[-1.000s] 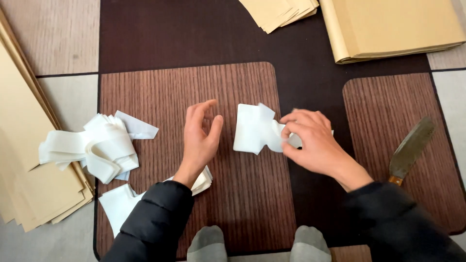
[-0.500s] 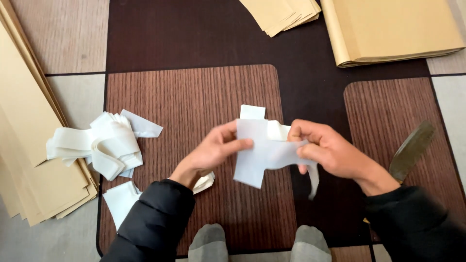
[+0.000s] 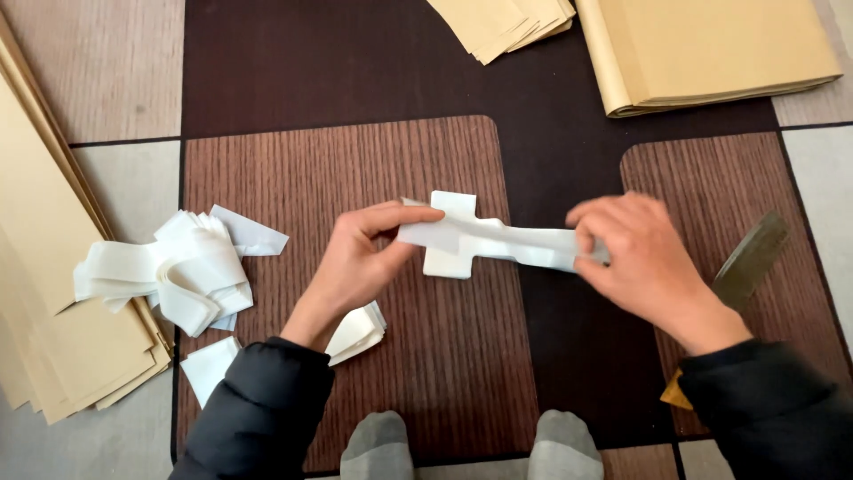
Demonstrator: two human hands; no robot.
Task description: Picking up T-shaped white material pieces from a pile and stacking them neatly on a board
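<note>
Paper strip (image 3: pixel 498 240) between hands; paper heap (image 3: pixel 173 271) left; knife (image 3: pixel 746 262) right.

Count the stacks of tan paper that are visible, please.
3: a long stack along the left edge, a small fanned stack at top centre, and a thick stack at top right. All are cut off by the frame.

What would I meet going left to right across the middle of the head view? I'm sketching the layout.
Tan paper stack → heap of white paper strips → left hand → white paper strip held between both hands → right hand → knife blade.
</note>
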